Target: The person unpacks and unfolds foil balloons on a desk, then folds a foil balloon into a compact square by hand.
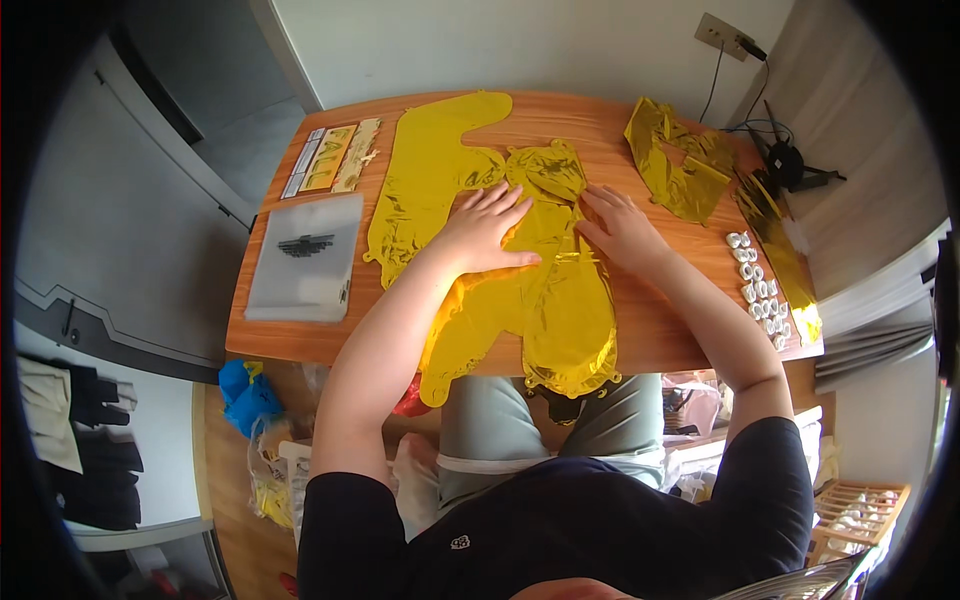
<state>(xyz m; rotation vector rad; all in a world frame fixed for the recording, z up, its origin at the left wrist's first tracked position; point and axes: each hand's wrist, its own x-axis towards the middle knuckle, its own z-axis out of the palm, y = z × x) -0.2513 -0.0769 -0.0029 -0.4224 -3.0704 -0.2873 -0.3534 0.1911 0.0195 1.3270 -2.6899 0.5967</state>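
Gold foil [568,310] — under left fingers [494,198], against right fingers [606,198]

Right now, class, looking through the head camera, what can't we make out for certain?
In the head view:
- Foil beneath the left hand: covered by palm and fingers.
- Whether the right hand pinches the foil or just rests there: its own back hides the underside.
- Red thing below the table: mostly hidden by the left forearm and foil.
- White coils: too small to tell their material.
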